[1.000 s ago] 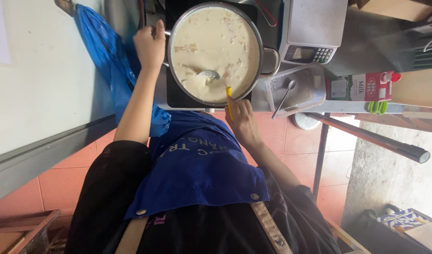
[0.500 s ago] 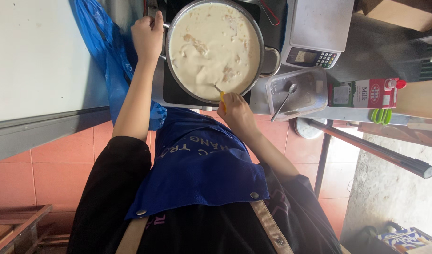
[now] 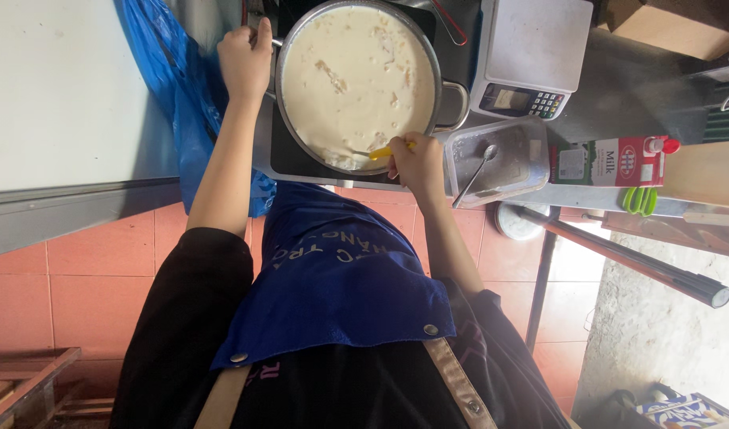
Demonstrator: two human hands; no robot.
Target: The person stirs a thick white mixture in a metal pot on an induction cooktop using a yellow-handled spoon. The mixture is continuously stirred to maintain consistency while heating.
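Note:
A large steel pot (image 3: 452,83) full of creamy white liquid sits on a black cooktop (image 3: 289,155). My left hand (image 3: 244,59) grips the pot's left handle. My right hand (image 3: 416,163) holds a yellow-handled spatula (image 3: 384,151), its blade dipped into the liquid at the pot's near edge. I wear a blue apron (image 3: 341,270) over black sleeves.
A white kitchen scale (image 3: 531,52) stands right of the pot. Below it a clear plastic tub (image 3: 503,163) holds a metal spoon. A red and white milk carton (image 3: 611,159) lies further right. A blue plastic bag (image 3: 174,95) hangs at left beside a white counter (image 3: 63,95).
The spatula has swept from the pot's middle toward its near edge. My right hand followed it. My left hand stayed on the handle. The camera moved closer.

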